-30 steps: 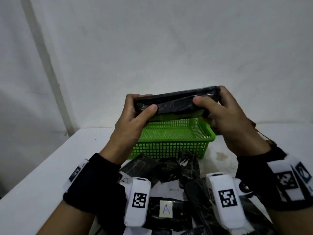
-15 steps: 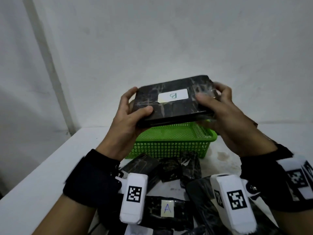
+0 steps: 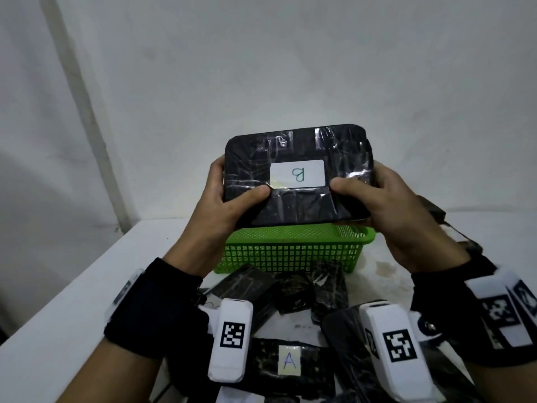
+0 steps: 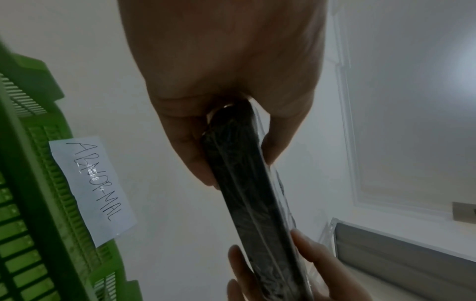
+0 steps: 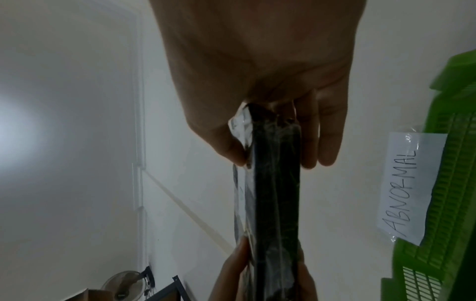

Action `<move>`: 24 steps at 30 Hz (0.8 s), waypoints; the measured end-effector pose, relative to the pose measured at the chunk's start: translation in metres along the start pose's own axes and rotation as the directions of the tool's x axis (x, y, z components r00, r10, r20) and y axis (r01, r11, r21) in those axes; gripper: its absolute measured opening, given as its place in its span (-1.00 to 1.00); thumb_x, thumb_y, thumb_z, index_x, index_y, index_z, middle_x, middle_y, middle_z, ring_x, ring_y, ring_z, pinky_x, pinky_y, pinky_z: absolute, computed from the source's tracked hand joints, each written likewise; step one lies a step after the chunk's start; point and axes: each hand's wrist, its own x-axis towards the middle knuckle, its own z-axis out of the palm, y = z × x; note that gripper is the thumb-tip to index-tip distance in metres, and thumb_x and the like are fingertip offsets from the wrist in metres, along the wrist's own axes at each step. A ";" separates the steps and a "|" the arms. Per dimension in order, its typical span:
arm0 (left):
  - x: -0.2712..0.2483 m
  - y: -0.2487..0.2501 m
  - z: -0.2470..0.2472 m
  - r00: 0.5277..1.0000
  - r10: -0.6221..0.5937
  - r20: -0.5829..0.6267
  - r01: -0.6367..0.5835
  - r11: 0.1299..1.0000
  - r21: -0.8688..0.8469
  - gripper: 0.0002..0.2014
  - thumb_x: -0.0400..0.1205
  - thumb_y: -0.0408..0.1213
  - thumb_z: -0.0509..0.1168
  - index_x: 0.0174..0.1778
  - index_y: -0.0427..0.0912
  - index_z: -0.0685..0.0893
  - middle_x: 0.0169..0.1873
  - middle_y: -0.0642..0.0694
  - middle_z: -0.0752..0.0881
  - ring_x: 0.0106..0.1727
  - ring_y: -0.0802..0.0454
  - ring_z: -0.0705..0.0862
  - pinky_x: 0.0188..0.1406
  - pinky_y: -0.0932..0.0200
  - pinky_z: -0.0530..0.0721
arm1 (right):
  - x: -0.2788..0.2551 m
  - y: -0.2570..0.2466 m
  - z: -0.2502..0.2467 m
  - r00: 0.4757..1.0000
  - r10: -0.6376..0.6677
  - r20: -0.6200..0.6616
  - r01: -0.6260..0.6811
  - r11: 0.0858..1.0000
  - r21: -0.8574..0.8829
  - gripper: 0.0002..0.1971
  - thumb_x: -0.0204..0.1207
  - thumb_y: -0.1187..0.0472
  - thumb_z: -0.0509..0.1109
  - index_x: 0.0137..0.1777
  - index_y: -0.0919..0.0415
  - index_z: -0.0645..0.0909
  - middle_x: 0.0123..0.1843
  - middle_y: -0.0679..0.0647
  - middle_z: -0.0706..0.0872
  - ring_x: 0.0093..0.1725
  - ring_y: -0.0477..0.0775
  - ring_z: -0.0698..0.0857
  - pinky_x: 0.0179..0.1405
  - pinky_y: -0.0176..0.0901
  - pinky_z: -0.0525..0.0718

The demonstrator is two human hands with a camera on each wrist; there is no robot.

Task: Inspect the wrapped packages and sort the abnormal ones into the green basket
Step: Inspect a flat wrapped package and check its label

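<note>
Above the green basket (image 3: 290, 251), in the head view, the left hand (image 3: 223, 210) and the right hand (image 3: 389, 216) grip a black wrapped package (image 3: 299, 175) by its two short ends, thumbs on its face; its white label (image 3: 297, 173) shows "B". More wrapped packages (image 3: 293, 365) lie on the white table (image 3: 58, 309). From the left wrist, thumb and fingers (image 4: 188, 150) pinch the package edge-on, beside a paper note (image 4: 92, 189) reading "ABNORMAL" on the basket. From the right wrist, the same pinch is seen.
</note>
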 end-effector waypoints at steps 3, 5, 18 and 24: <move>0.001 0.003 -0.003 0.999 0.039 0.011 -0.040 0.996 0.082 -0.27 0.36 -0.22 0.51 0.49 -0.06 0.45 0.09 0.00 0.81 0.09 0.06 0.82 -0.05 0.19 0.76 | -0.004 -0.004 0.001 0.999 -0.022 0.046 0.023 1.000 -0.019 -0.70 0.58 0.00 0.46 0.28 -0.01 0.68 0.14 -0.04 0.87 0.11 -0.03 0.86 -0.03 -0.11 0.82; 0.001 0.002 -0.006 0.997 0.076 0.012 -0.077 0.982 0.173 -0.31 0.38 -0.25 0.53 0.46 -0.07 0.49 0.14 -0.01 0.80 0.14 0.09 0.80 -0.02 0.22 0.75 | -0.006 -0.009 0.001 0.994 0.025 0.102 -0.025 1.000 -0.008 -0.69 0.58 -0.10 0.41 0.27 -0.06 0.69 0.14 -0.09 0.87 0.11 -0.04 0.86 -0.06 0.00 0.87; -0.005 0.006 0.002 0.998 0.038 0.044 -0.048 0.968 0.246 -0.53 0.52 0.17 0.27 0.35 0.16 0.59 0.18 0.15 0.78 0.18 0.21 0.76 -0.04 0.23 0.71 | -0.009 -0.018 0.002 0.962 0.266 0.058 -0.268 0.963 0.027 -0.48 0.54 -0.48 0.13 0.17 -0.25 0.75 0.11 -0.10 0.88 0.14 0.04 0.85 0.01 0.34 0.83; -0.008 0.012 0.008 0.999 -0.027 0.041 0.022 0.994 0.103 -0.45 0.66 0.30 0.11 0.26 -0.04 0.71 0.06 -0.04 0.82 0.05 0.14 0.79 -0.11 0.07 0.69 | -0.007 -0.014 0.001 0.952 0.303 0.035 -0.304 0.933 0.193 -0.75 0.56 -0.14 0.20 -0.19 -0.05 0.61 -0.21 -0.08 0.74 0.05 0.12 0.74 0.05 0.29 0.68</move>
